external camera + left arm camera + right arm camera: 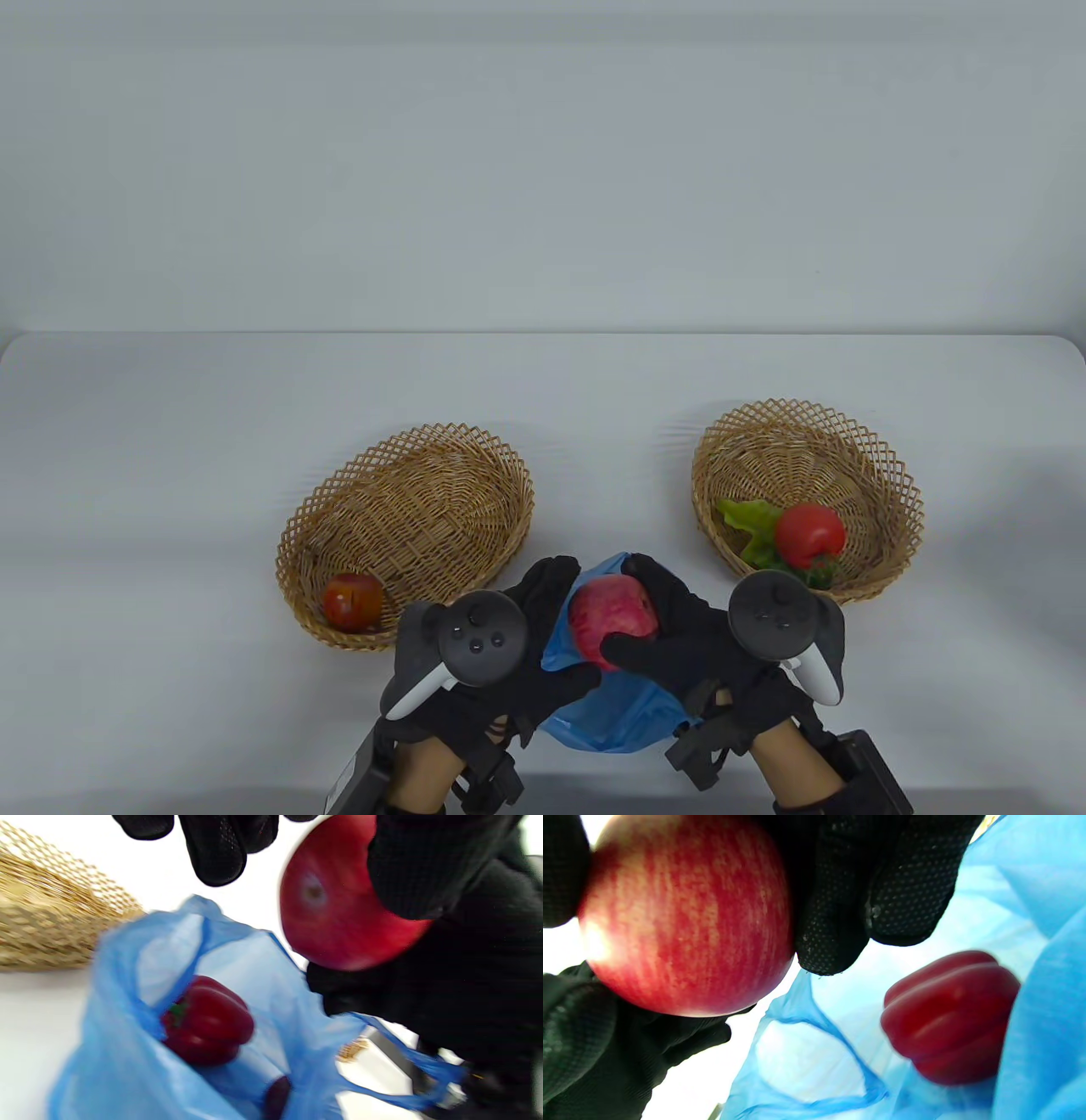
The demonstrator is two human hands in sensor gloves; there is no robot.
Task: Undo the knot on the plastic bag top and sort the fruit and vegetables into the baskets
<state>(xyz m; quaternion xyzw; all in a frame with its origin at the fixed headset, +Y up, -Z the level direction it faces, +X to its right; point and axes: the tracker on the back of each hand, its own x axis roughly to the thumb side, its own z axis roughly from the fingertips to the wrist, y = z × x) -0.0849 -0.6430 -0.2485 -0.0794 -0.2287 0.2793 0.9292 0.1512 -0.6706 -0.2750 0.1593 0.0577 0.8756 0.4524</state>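
The right hand (679, 632) grips a red apple (612, 620) just above the open blue bag (611, 713), where a red pepper (208, 1025) remains. The left hand (517, 645) hangs relaxed, holding nothing. Farther out on the worktop, the left basket (407, 535) with an apple lies leftward, likely the target; the right basket (806, 492) holds vegetables.

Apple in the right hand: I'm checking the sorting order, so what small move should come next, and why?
Probably carry the apple left to the left basket. The right hand holds it above the open bag; that basket already holds a similar red fruit, while the right basket holds a tomato and greens.
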